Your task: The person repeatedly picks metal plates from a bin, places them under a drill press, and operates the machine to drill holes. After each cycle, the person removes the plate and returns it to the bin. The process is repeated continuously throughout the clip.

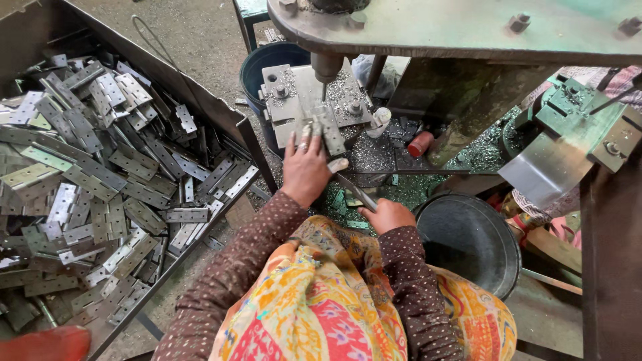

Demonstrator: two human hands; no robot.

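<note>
My left hand (pixel 305 167) presses a grey metal hinge (pixel 329 132) flat on the drill's steel fixture plate (pixel 284 100), fingers spread on the hinge just below the drill bit (pixel 324 90). My right hand (pixel 388 215) is closed around a slim metal lever handle (pixel 354 190) that slants up toward the fixture. Metal shavings lie thick around the fixture base. My sleeves are brown with dots, and a bright patterned cloth covers my lap.
A large open metal tray (pixel 194 100) on the left holds a heap of several grey hinges (pixel 93 180). A dark round bucket (pixel 471 241) sits at right below the machine. A blue bin (pixel 267 63) stands behind the fixture. Green machine parts (pixel 582 127) are at far right.
</note>
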